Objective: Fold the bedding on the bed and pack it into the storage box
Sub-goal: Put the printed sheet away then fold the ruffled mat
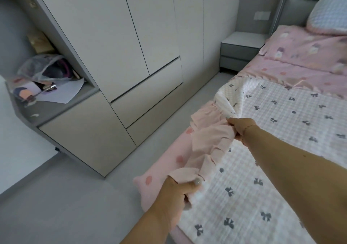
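Left hand (178, 189): fingers curled tight, pinching the pale pink ruffled trim (206, 140) of the white checked quilt with dark bow print (281, 131), at the bed's near left edge. Right hand (242, 127): fist closed on the same trim further up that edge, where the quilt corner is bunched and lifted. Rest of quilt lies flat across the bed's lower half, over a pink dotted sheet (169, 159). Blue gingham pillow (328, 13) at the head end. Grey nightstand (242, 50) just beside the bed; beige wardrobe (112, 37) across the floor.
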`<state>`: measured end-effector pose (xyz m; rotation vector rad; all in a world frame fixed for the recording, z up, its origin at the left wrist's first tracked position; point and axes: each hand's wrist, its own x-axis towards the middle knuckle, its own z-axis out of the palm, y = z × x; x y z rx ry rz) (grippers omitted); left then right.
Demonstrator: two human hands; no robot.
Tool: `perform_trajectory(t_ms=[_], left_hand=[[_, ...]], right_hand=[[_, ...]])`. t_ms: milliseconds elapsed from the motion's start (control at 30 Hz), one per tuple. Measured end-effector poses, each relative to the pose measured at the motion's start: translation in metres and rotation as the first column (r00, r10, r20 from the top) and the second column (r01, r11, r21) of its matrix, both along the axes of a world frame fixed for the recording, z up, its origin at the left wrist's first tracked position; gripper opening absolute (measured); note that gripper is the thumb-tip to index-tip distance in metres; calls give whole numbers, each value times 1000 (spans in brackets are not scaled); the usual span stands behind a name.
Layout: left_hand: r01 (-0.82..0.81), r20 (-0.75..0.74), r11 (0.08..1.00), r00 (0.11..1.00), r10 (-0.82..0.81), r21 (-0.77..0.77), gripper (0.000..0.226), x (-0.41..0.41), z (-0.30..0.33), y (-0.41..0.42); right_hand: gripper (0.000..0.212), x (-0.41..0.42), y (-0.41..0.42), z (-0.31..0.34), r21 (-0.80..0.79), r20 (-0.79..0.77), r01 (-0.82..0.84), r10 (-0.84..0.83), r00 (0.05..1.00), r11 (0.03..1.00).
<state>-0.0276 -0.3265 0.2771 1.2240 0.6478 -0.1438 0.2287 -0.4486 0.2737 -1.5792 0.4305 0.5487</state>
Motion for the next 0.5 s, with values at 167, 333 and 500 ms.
perform_trajectory(t_ms=[167, 333, 500], left_hand=[[10, -33, 1000, 999, -11, -28, 31, -30, -9, -49], [-102, -167, 995, 981, 100, -4, 16, -63, -20, -101], [-151, -240, 988, 958, 155, 34, 29, -92, -24, -143]], right_hand=[[46, -34, -56, 7, -133, 55, 10, -3, 998, 991], [41, -75, -115, 10, -191, 74, 16, -2, 997, 981], [45, -105, -164, 3, -226, 56, 1, 13, 998, 974]])
